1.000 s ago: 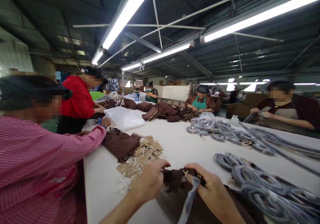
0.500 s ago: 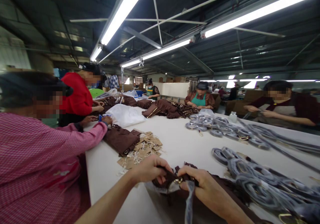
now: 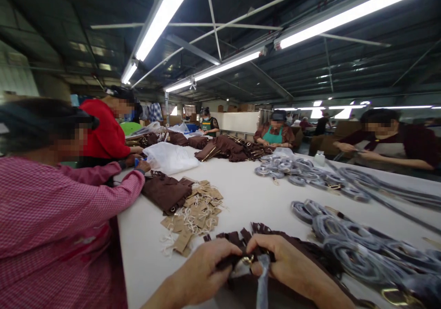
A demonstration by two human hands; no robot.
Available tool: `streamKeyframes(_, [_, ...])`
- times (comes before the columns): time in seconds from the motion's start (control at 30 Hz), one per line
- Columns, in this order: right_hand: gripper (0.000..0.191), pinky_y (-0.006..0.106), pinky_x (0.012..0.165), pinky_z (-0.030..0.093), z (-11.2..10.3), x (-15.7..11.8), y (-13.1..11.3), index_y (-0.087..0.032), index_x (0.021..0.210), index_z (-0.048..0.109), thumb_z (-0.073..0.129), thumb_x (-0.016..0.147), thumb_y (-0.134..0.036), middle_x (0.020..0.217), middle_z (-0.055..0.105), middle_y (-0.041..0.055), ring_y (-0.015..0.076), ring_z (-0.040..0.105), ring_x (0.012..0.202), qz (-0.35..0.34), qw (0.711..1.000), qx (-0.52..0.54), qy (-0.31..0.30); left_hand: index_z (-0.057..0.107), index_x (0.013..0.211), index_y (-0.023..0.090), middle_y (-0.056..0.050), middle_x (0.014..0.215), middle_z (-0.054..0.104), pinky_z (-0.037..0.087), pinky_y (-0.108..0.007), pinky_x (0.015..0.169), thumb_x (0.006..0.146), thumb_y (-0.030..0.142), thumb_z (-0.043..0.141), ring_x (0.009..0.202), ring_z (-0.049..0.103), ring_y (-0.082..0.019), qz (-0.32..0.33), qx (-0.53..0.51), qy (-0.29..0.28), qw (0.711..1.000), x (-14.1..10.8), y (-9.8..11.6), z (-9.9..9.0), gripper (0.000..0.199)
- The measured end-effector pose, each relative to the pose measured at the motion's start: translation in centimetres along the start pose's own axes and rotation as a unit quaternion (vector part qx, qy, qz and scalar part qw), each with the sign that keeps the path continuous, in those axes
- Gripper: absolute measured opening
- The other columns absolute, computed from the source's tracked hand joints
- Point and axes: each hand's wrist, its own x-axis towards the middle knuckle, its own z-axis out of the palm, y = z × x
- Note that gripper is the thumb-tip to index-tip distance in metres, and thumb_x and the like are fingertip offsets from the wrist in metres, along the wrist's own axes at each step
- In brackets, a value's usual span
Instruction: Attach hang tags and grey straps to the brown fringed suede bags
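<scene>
In the head view, my left hand [image 3: 208, 268] pinches the edge of a dark brown fringed bag [image 3: 237, 238] at the bottom of the frame. My right hand [image 3: 287, 261] is closed around the end of a plastic-wrapped strap [image 3: 262, 279], which hangs down from the fingers. Between both hands sits a gold metal clasp [image 3: 247, 260], touching the right fingertips at the bag's edge. Whether it is hooked to the bag I cannot tell. My fingers and the low frame edge hide part of the bag.
Cardboard tags [image 3: 200, 212] with white strings lie left on the white table [image 3: 241, 189]. Coiled wrapped straps [image 3: 347, 240] lie right. Folded brown bags [image 3: 167, 192] and a plastic bag [image 3: 170, 157] are farther left. A co-worker in a pink checked sleeve [image 3: 103, 199] works close by.
My left hand has moved slightly down and closer to the clasp. My right hand keeps its grip. The view has shifted a little, and more of the bag's fringe shows.
</scene>
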Motion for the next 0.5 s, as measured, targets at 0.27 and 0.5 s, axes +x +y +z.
streamKeyframes(0.27, [0.037, 0.021, 0.058, 0.038, 2.4, 0.2, 2.3, -0.025, 0.083, 0.072, 0.059, 0.052, -0.010, 0.076, 0.071, -0.0042, 0.0153, 0.061, 0.068, 0.071, 0.993, -0.066, -0.066, 0.070, 0.090, 0.021, -0.004, 0.096, 0.070, 0.045, -0.028, 0.086, 0.066, -0.001, 0.041, 0.097, 0.062, -0.019, -0.147, 0.112, 0.035, 0.982, -0.8, -6.9, -0.1, 0.044])
streamKeyframes(0.5, [0.035, 0.029, 0.077, 0.046, 3.5, 0.2, 2.4, -0.034, 0.089, 0.075, 0.072, 0.055, -0.026, 0.098, 0.073, -0.0024, 0.0236, 0.065, 0.088, 0.078, 0.986, -0.115, -0.096, 0.065, 0.080, 0.017, -0.011, 0.092, 0.069, 0.044, -0.038, 0.086, 0.075, 0.013, 0.052, 0.094, 0.063, -0.028, -0.349, 0.205, 0.070, 0.912, 0.1, -10.0, -3.9, 0.014])
